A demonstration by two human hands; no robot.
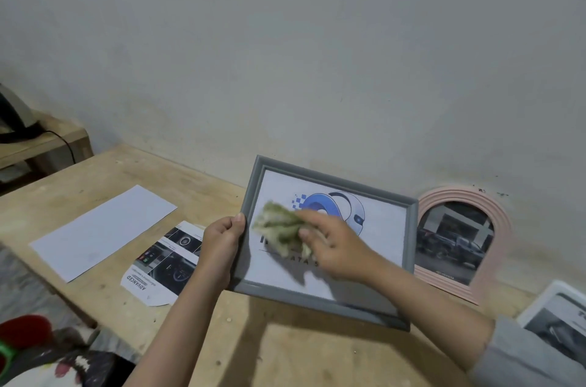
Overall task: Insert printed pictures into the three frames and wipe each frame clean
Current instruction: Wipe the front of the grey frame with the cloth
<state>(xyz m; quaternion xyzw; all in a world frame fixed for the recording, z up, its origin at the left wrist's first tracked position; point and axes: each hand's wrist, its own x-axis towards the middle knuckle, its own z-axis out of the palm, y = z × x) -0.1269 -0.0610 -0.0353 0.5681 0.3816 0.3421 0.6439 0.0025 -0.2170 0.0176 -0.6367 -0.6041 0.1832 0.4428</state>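
Note:
A grey rectangular frame [412, 228] with a blue-and-white robot picture inside is tilted up over the wooden table [279, 348]. My left hand [220, 247] grips the frame's left edge, thumb on the front. My right hand [336, 247] holds a crumpled greenish cloth [279, 228] against the glass. A pink arched frame [459, 244] with a dark car picture leans on the wall to the right. At the far right edge lies a white frame [558, 320] with a grey printed picture, partly cut off.
A blank white sheet [101, 231] and a printed car brochure page [161, 266] lie on the table to the left. A lower wooden shelf [41, 145] with a dark device and cable stands at the far left. Red and patterned cloth [47, 351] fills the bottom left corner.

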